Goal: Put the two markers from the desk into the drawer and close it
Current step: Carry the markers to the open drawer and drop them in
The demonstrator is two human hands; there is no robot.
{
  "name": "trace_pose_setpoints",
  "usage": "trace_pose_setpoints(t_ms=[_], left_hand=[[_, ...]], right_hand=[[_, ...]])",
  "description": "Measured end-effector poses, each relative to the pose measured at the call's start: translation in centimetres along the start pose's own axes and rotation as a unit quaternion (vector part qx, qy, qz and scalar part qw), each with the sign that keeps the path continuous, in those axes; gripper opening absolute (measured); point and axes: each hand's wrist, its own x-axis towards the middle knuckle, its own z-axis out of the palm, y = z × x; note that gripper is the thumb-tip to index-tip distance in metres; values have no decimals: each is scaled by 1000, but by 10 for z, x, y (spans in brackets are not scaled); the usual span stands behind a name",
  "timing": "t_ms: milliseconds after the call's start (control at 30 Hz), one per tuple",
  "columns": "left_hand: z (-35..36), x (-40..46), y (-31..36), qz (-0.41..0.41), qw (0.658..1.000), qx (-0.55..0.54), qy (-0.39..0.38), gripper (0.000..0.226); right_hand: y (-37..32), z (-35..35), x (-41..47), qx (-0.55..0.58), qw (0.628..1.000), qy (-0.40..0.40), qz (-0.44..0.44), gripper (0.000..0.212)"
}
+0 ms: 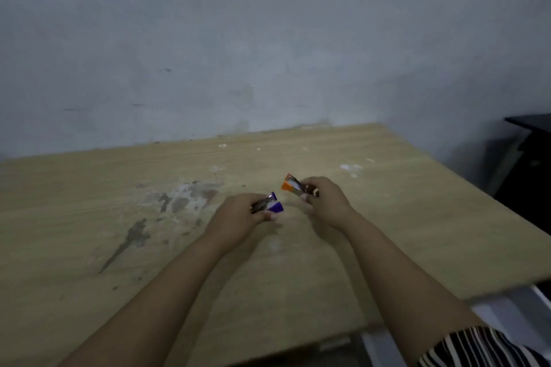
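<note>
My left hand (238, 217) is closed around a marker with a purple cap (272, 205), whose cap end sticks out to the right just above the desk. My right hand (325, 202) grips a marker with an orange cap (293, 185), the cap pointing up and left. The two hands are close together over the middle of the wooden desk (89, 247), a short gap between them. Part of a white drawer (507, 316) shows below the desk's front right edge; its inside is mostly hidden.
The desk top carries grey stains (179, 199) left of my hands and white specks near the back. A grey wall (238, 53) runs behind the desk. A dark piece of furniture (527, 164) stands at the right.
</note>
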Motion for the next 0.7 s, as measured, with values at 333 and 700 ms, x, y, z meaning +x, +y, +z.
trace_pose_setpoints(t_ms=[333,700], left_hand=[[95,-42,124,122,988,-87,-40,33],[181,-105,172,182,963,-44,-193,32]], right_hand=[[80,-123,-152,151,975,138,82,28],[153,-151,-240,126,975,33,179,27]])
